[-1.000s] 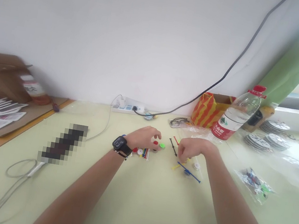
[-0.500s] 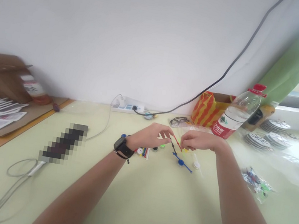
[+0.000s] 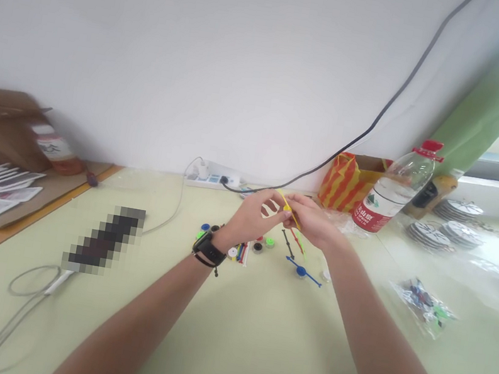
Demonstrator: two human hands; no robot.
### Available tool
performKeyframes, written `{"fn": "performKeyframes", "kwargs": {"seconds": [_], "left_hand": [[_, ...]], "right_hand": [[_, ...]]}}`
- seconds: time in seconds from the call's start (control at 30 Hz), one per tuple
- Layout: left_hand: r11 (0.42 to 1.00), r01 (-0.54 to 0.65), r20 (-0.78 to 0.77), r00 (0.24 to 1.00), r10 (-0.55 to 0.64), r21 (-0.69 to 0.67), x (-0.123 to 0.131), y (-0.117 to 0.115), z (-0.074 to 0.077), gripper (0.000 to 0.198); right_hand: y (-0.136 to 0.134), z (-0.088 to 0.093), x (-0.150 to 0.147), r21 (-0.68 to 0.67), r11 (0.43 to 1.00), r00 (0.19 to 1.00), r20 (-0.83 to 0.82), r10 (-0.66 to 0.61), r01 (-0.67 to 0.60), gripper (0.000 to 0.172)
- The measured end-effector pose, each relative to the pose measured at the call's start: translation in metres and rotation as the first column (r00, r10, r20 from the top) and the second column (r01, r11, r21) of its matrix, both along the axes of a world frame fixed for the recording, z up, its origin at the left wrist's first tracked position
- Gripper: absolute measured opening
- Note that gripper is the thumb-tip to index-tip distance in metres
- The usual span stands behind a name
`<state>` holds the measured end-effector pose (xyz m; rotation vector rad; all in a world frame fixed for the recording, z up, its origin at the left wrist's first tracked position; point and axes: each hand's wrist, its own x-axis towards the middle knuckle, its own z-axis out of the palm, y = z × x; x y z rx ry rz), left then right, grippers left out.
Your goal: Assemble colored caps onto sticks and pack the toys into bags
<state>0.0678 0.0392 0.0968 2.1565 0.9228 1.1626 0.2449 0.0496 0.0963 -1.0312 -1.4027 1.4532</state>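
While the left hand (image 3: 258,215) and right hand (image 3: 314,223) meet above the table (image 3: 246,346), their fingertips are closed on a yellow arrow (image 3: 287,208), which slants between them, one end jutting clear of the fingers. On the table below, a blue arrow (image 3: 301,271) lies just beside a black arrow (image 3: 288,243), with a white disc (image 3: 325,276) to the right; a green disc (image 3: 269,242) and a black disc (image 3: 258,248) lie nearer the left hand.

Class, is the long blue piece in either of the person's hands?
No, the blue piece lies on the table, while the left hand and right hand meet at a yellow piece.
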Motion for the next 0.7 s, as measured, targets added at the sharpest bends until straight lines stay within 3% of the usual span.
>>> {"fn": "performKeyframes", "kwargs": {"seconds": [0.13,0.2,0.4,0.6,0.7], "left_hand": [[0.999,-0.029,0.066,0.997,0.028,0.018,-0.001,0.003,-0.002,0.018],[1.000,-0.031,0.080,0.996,0.030,0.007,-0.003,0.005,-0.002,0.021],[0.996,0.037,0.127,0.992,-0.027,-0.079,-0.010,0.009,-0.002,0.027],[0.995,0.086,0.038,0.996,-0.084,-0.049,-0.014,0.011,-0.002,0.023],[0.996,0.092,-0.017,0.996,-0.092,-0.018,-0.014,0.010,-0.003,0.015]], "right_hand": [[-0.002,0.001,-0.011,0.066,0.985,0.984,0.060,-0.165,0.161,0.018],[-0.004,0.005,-0.009,0.100,0.980,0.979,0.091,-0.183,0.174,0.019],[-0.008,0.014,0.007,0.088,0.990,0.994,0.020,0.109,-0.110,0.018],[-0.004,0.002,0.006,0.052,0.991,0.991,0.057,0.120,-0.123,0.013],[-0.001,-0.005,0.005,0.077,0.991,0.983,0.161,0.094,-0.108,0.011]]}}
